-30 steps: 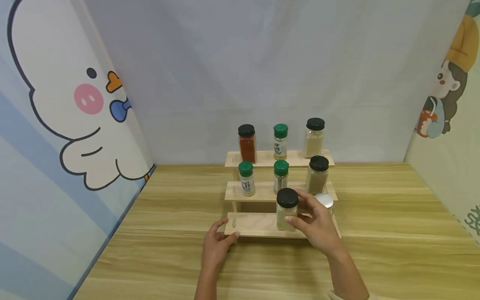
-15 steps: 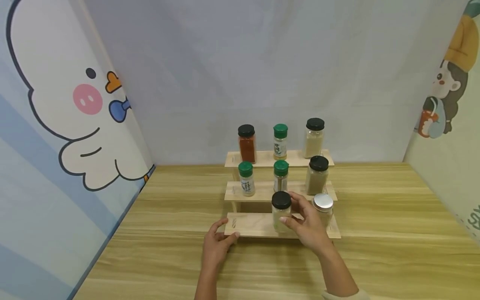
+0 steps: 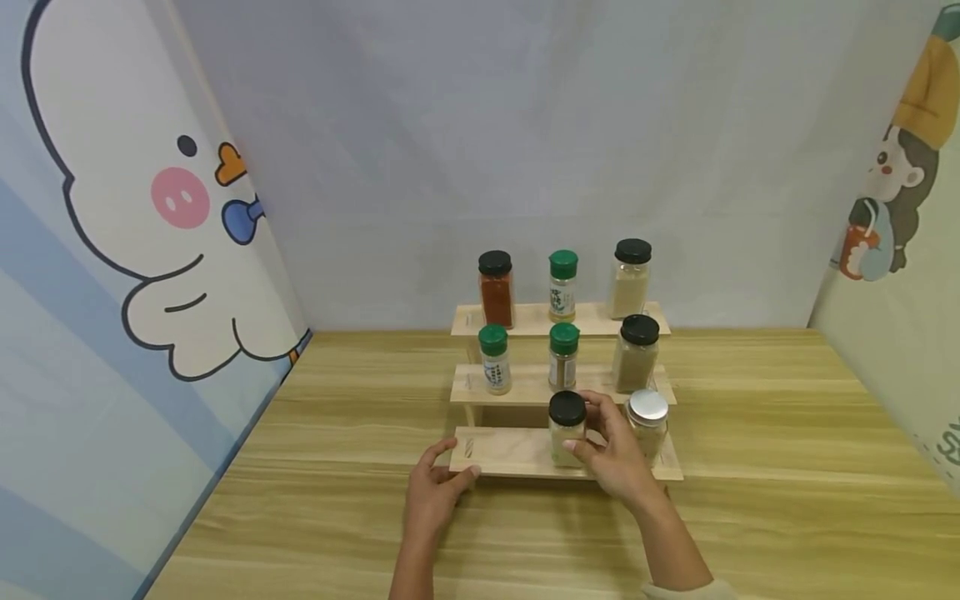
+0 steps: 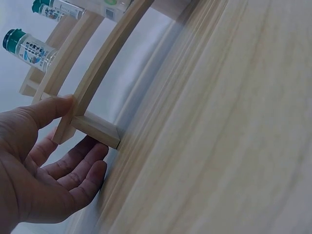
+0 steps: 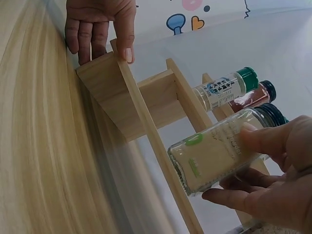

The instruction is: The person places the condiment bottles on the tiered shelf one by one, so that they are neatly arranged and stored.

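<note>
My right hand (image 3: pixel 618 454) pinches a square glass spice jar (image 3: pixel 566 446) with a black lid, thumb on the near side. The jar holds pale powder and stands about upright at the middle of the lowest shelf (image 3: pixel 502 450) of a three-tier wooden spice rack. In the right wrist view, the base of the jar (image 5: pixel 209 151) is at the shelf's front edge. At the rack's left end, my left hand (image 3: pixel 435 492) grips the lowest shelf. The left wrist view has that hand's thumb (image 4: pixel 56 107) on the board and its other fingers around the end.
A silver-lidded jar (image 3: pixel 647 425) stands right of the held jar, partly behind the right hand. On the middle shelf are two green-capped shakers (image 3: pixel 495 367) and a black-lidded jar (image 3: pixel 636 358). The top shelf bears a red-powder jar (image 3: pixel 497 292), a green-capped shaker (image 3: pixel 562 287) and a pale-powder jar (image 3: pixel 630 283).
My right hand has shifted left and slightly down with the black-lidded spice jar, uncovering more of the silver-lidded jar. The left hand keeps its hold on the rack.
</note>
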The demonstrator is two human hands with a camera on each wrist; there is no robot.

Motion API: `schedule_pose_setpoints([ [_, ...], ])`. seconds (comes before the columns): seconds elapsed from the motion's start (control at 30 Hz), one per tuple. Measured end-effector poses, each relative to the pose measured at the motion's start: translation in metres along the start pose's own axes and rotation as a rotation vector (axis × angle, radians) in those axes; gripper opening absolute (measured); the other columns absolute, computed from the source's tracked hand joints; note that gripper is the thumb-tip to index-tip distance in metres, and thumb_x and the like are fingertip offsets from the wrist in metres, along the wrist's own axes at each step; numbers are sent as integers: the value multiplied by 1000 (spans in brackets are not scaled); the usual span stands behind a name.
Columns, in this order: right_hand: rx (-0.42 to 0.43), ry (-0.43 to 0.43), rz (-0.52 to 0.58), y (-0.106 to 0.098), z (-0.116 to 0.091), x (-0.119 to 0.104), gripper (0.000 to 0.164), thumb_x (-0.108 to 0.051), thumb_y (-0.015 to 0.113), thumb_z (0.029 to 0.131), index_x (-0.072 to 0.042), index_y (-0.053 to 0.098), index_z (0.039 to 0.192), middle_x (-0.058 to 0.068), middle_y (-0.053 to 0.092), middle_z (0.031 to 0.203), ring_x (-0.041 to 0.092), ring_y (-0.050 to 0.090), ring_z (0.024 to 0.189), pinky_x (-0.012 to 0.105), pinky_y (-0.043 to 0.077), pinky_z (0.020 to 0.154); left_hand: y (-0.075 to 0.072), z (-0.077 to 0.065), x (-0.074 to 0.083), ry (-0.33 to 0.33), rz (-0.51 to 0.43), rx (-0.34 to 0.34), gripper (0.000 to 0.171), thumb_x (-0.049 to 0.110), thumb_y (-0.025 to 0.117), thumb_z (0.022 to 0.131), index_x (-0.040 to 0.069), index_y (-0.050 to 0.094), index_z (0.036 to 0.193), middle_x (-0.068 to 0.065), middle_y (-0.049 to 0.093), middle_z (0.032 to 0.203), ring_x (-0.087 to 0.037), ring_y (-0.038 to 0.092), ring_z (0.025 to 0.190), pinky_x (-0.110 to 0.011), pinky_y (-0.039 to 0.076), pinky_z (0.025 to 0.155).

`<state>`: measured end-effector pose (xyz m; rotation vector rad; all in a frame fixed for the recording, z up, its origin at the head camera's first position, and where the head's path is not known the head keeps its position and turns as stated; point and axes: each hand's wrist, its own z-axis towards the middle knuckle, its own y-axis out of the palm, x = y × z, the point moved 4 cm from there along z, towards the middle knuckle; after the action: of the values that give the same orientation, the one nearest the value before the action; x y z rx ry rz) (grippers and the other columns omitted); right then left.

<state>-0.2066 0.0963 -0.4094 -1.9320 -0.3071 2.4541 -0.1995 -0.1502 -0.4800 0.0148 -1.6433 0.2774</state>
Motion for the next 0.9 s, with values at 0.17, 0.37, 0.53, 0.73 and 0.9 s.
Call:
schedule_pose_setpoints([
  [0.17,0,1,-65,-3,0,0,58,15,61,81,-3,37,130,21,50,123,38,44,119,46,42,89,2,1,1,14,4,-10,57,10,76,75,4,53,127,-10,65,78,-15,52,60,-28,39,52],
  [0.37,-11,39,-172,-4,0,-3,58,8,62,84,-1,34,134,24,46,128,42,41,121,50,38,92,3,2,2,22,0,-20,57,9,75,76,3,52,127,-11,65,78,-16,52,60,-28,39,52],
  [0.53,-14,86,-364,-6,-8,-15,56,-5,62,89,2,32,136,29,44,129,43,42,119,52,37,93,3,2,1,37,8,-16,56,8,75,75,3,53,126,-13,66,78,-18,55,62,-28,40,53],
  [0.73,-16,86,-461,-8,-25,-37,43,-9,62,89,3,45,126,25,54,119,38,56,103,44,46,84,-4,-4,3,47,69,-34,57,14,76,78,4,51,129,-15,65,91,-25,63,80,-35,47,64],
  [0.9,-33,95,-472,-23,-40,-55,25,-11,63,89,-1,57,112,9,64,94,19,62,81,31,50,67,-25,-16,10,54,145,1,54,16,73,80,6,52,129,-16,62,105,-29,61,93,-42,49,73],
])
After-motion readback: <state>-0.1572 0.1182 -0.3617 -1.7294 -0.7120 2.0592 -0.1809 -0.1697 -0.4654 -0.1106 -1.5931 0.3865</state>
